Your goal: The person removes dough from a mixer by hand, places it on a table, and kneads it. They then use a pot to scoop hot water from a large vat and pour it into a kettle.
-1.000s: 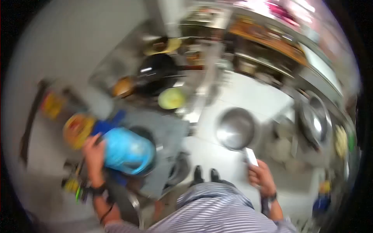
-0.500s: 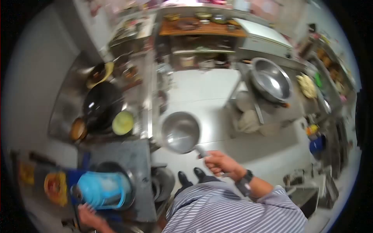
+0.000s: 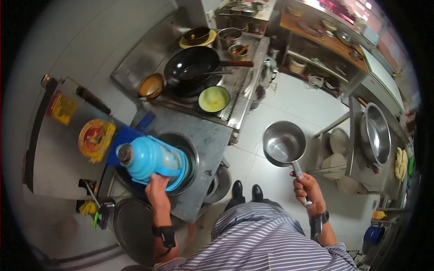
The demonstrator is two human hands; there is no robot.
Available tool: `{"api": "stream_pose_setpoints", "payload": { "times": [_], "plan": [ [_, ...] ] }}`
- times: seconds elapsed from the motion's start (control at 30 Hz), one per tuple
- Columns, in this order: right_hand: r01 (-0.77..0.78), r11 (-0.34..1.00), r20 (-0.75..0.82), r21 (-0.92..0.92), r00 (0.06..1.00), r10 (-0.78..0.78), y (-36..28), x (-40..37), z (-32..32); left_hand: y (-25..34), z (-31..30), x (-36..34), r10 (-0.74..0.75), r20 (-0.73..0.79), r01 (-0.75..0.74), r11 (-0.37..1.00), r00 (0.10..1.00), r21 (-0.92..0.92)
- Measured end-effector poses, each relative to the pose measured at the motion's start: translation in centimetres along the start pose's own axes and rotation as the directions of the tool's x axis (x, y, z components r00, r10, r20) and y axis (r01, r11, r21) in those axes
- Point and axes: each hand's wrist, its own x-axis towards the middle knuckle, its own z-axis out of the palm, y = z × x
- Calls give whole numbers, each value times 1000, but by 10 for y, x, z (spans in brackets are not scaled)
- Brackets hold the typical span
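Observation:
My left hand [image 3: 158,193] is at the side of a light blue thermos flask [image 3: 143,159], its fingers curled at the blue handle. The flask leans over a round metal pot [image 3: 193,151] set at the grey counter [image 3: 211,135], and its silver cap points to the upper left. With my right hand [image 3: 309,189] I grip the handle of a steel saucepan [image 3: 284,142]. This pan is held level above the white floor, and no contents show in it.
A black wok [image 3: 192,67] rests on the stove, beside a bowl of yellow-green liquid [image 3: 214,99] and a brown bowl [image 3: 152,86]. A big steel basin [image 3: 376,133] stands on the right-hand table. Low at the left is a large round lid or pan [image 3: 131,228].
The view has swung left. My left hand has moved from beside the flask's cap end to its handle side. My right hand still holds the saucepan.

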Motion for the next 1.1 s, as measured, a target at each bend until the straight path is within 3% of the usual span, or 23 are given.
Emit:
{"api": "stream_pose_setpoints", "payload": {
  "times": [0.07, 0.17, 0.33, 0.43, 0.53, 0.6, 0.73, 0.8, 1.1],
  "plan": [
    [-16, 1000, 13, -12, 1000, 16, 2, 5, 2, -5, 10, 5, 28, 99, -23, 998, 995, -57],
    [-21, 1000, -10, 17, 1000, 21, 2, 9, 5, -14, 23, 7, 8, 95, 5, 991, 995, -132],
    [-22, 1000, -8, 4, 1000, 22, 4, 14, 10, -20, 42, 9, 79, 105, -76, 996, 991, -37],
    [-23, 1000, -14, 3, 1000, 23, 4, 16, 13, -24, 51, 13, 68, 11, -66, 991, 998, -119],
    [-20, 1000, -19, 13, 1000, 20, 3, 19, 14, -30, 59, 16, 182, 2, -180, 972, 983, -153],
    [-18, 1000, -19, 17, 1000, 18, 2, 21, 14, -32, 64, 16, 160, -156, -185, 970, 975, -160],
    [-11, 1000, -18, -14, 1000, 11, -2, 23, 16, -37, 70, 23, 166, -243, -202, 971, 956, -131],
    [-18, 1000, -36, -18, 999, 18, -4, 25, 16, -37, 74, 23, 223, -445, -244, 970, 867, 12],
    [-26, 999, -27, -18, 999, 26, -7, 42, 10, -31, 58, 19, 300, -463, -323, 946, 834, 30]
  ]
}}
